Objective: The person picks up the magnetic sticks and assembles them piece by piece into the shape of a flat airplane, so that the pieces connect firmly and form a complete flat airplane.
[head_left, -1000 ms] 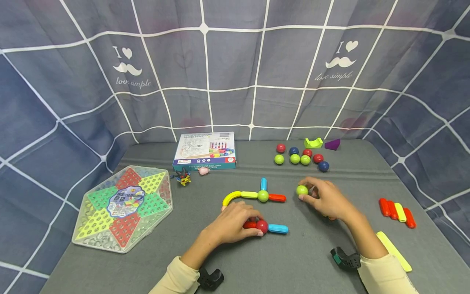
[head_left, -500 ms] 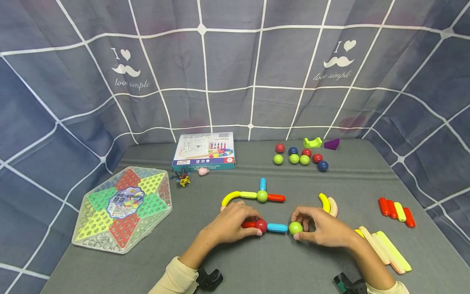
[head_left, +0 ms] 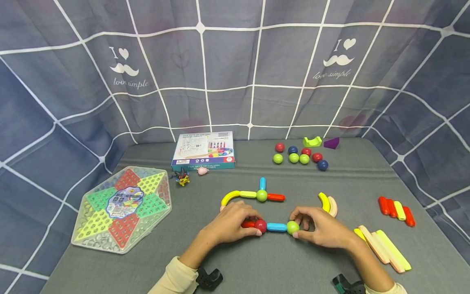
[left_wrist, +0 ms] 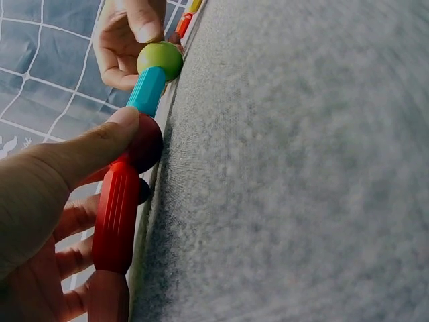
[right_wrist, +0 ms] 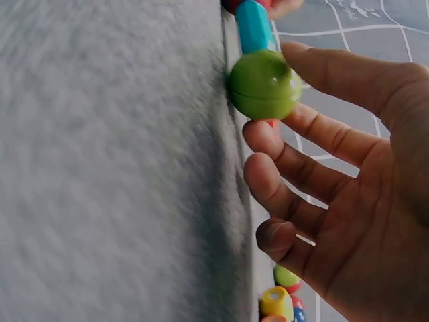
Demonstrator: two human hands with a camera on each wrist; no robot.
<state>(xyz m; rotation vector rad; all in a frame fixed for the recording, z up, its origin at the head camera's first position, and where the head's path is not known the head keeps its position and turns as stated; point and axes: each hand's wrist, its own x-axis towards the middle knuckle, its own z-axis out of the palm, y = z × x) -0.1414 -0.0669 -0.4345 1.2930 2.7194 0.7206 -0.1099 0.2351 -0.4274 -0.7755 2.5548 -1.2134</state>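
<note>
My left hand (head_left: 235, 222) pinches a red ball (head_left: 260, 226) between thumb and fingers. A short red stick (left_wrist: 115, 218) runs from that ball under the left palm. On the ball's other side a light blue stick (head_left: 277, 227) reaches across to a green ball (head_left: 292, 227), and the two touch. My right hand (head_left: 323, 226) holds this green ball with thumb and fingertips. Just behind lies a joined piece: a green ball (head_left: 262, 195) with a blue stick (head_left: 262, 183), a red stick (head_left: 276, 197), a yellow stick (head_left: 248, 194) and a curved yellow piece (head_left: 229, 197).
Several loose balls (head_left: 293, 157), a green block (head_left: 312, 141) and a purple block (head_left: 331, 143) lie at the back. Curved pieces (head_left: 324, 202), long sticks (head_left: 393, 249) and short sticks (head_left: 392, 210) are rightward. Leftward sit a game board (head_left: 123, 208), box (head_left: 203, 151) and small figure (head_left: 182, 177).
My right hand has brought the green ball toward me and left, up against the blue stick's end. My left hand has stayed on the red ball.
</note>
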